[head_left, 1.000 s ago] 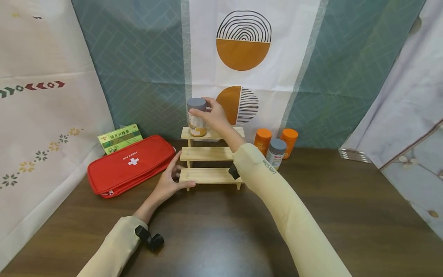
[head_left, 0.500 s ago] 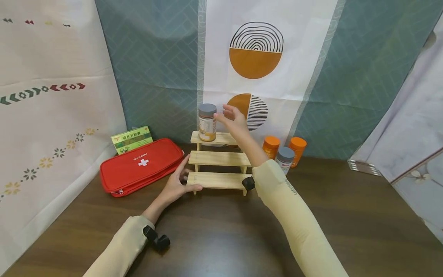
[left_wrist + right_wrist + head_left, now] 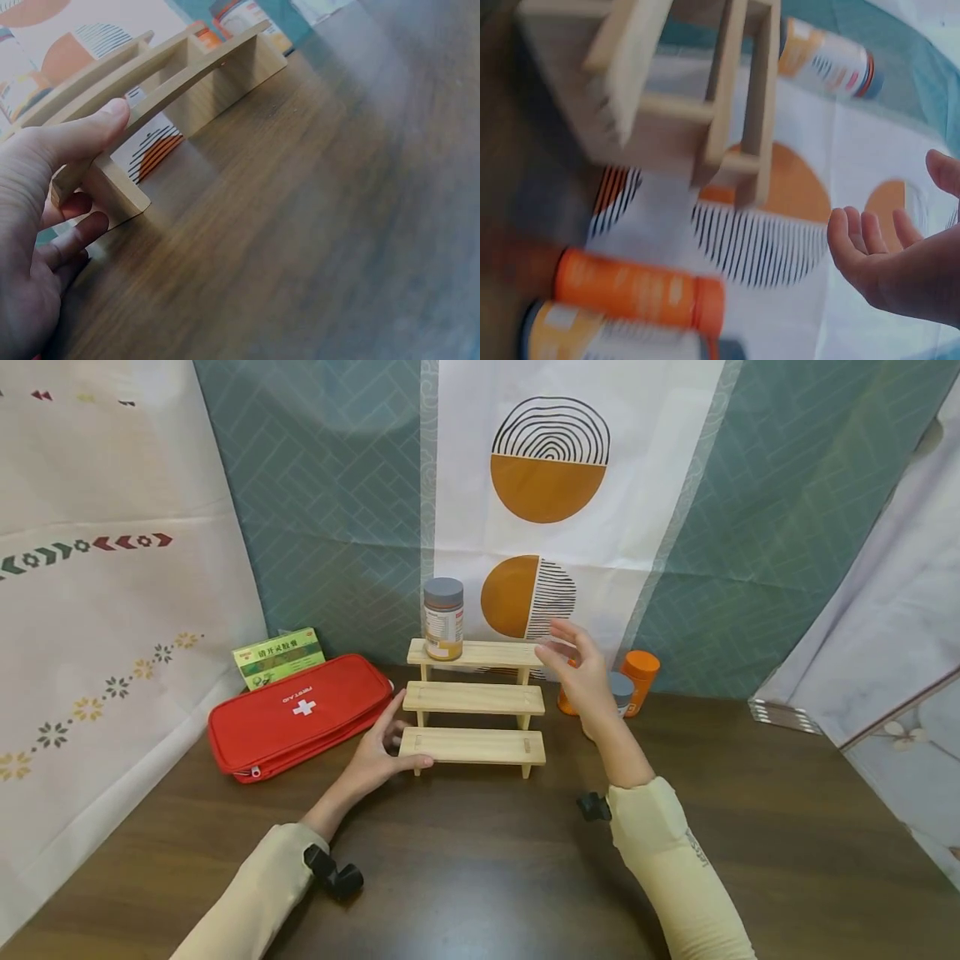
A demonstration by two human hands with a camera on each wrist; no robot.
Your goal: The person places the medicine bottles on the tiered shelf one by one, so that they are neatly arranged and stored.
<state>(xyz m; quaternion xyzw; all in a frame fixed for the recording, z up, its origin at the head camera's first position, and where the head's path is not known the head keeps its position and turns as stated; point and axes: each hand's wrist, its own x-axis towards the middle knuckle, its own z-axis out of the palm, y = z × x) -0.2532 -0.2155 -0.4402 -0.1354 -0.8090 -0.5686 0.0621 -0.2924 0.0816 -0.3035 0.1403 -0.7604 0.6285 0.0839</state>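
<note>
A wooden three-step rack [image 3: 474,697] stands on the table. My left hand [image 3: 372,758] holds the left end of its lowest step, the thumb [image 3: 105,124] on top and fingers at the side and below. On the left of the top step stands an upright grey-lidded bottle [image 3: 444,622], apart from both hands. My right hand [image 3: 587,681] is in the air just right of the rack, fingers loosely bent and holding nothing. Behind it, partly hidden, are another grey-lidded bottle [image 3: 621,687] and an orange bottle [image 3: 634,291]. A second orange bottle [image 3: 640,682] shows beside them.
Left of the rack lies a red first-aid pouch [image 3: 300,714], with a green medicine box [image 3: 279,656] behind it. A patterned cloth [image 3: 360,527] hangs behind the rack. A flat brown-and-silver item [image 3: 784,717] lies at the back right of the brown table [image 3: 465,877].
My right hand has let go of the grey-lidded bottle on the top step and moved right and down, towards the other bottles. The left hand stays on the rack. The head view has shifted slightly.
</note>
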